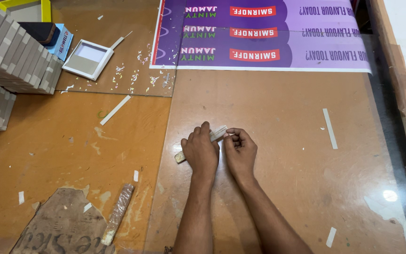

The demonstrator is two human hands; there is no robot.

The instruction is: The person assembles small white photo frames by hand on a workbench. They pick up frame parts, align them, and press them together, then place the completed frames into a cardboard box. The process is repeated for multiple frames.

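At the far left of the surface (pixel 278 122), stacks of grey-brown card pieces (pixel 12 51) stood on edge in rows, with a yellow frame (pixel 24 5) behind them and a blue packet (pixel 62 40) just beside them. Next to that lay a small white square frame (pixel 88 59), with scraps of coloured trimmings (pixel 139 75) scattered to its right. A thin white strip (pixel 115 110) lay slanted on the orange part of the surface, well apart from you. Lower down, near the bottom edge, a torn piece of brown card (pixel 57 226) lay flat, and a narrow bundle wrapped in clear film (pixel 117 214) rested against its right edge.

Near the middle, your left hand (pixel 202 153) lay palm down on the surface, its fingers closed over a pale, narrow stick (pixel 217 134) that ran slantwise beneath it; one end showed at the lower left of the hand, the other stuck out at the upper right. Your right hand (pixel 240 150) sat just beside the left, touching it, with the fingers curled and the fingertips (pixel 229 134) pinching the upper end of that stick. Both forearms reached up from the bottom edge.

Above your hands, a large purple printed sheet (pixel 259 33) lay flat along the top. To the right, another white strip (pixel 330 128) lay almost upright on the surface, and a shorter one (pixel 331 236) lay near the lower right corner.
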